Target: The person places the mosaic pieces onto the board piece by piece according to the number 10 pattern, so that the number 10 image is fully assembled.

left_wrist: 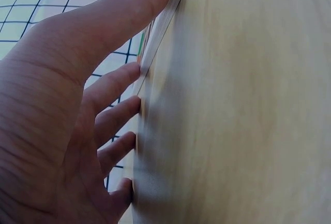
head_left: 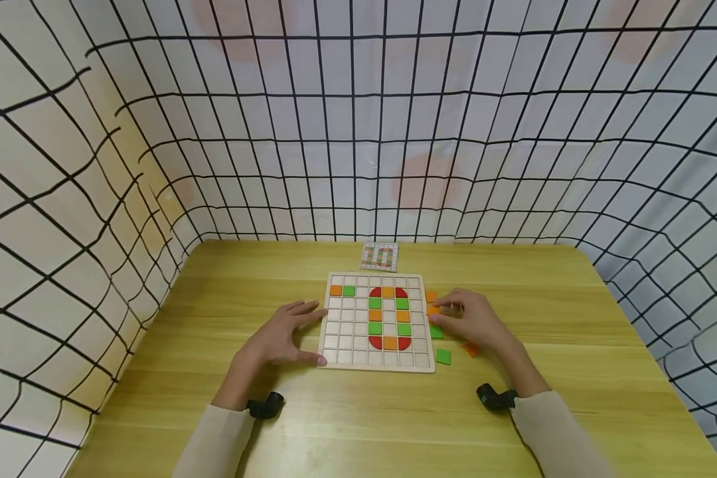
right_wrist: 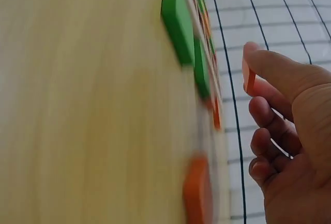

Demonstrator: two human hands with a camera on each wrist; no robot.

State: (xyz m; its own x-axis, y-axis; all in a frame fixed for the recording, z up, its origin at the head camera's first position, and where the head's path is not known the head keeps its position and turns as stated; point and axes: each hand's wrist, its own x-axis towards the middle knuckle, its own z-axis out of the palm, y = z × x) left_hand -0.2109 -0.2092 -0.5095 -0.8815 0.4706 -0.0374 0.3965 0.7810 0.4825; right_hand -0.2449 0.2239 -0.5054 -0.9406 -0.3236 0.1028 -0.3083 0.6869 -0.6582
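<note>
A white grid board (head_left: 346, 338) lies on the table, partly filled with tiles. Red, orange and green tiles form a closed ring on its right half, and an orange and a green tile sit in its upper left. My left hand (head_left: 281, 335) rests along the board's left side with spread fingers, the thumb at the lower left corner. My right hand (head_left: 469, 322), beyond the right edge, pinches an orange tile (right_wrist: 249, 76) between thumb and index finger; its other fingers are curled.
Loose tiles lie right of the board, among them a green tile (head_left: 443, 357) and an orange tile (head_left: 471, 349). A small pattern card (head_left: 379, 256) lies behind the board. Black netting (head_left: 370, 139) over white cloth encloses the wooden table (head_left: 358, 425).
</note>
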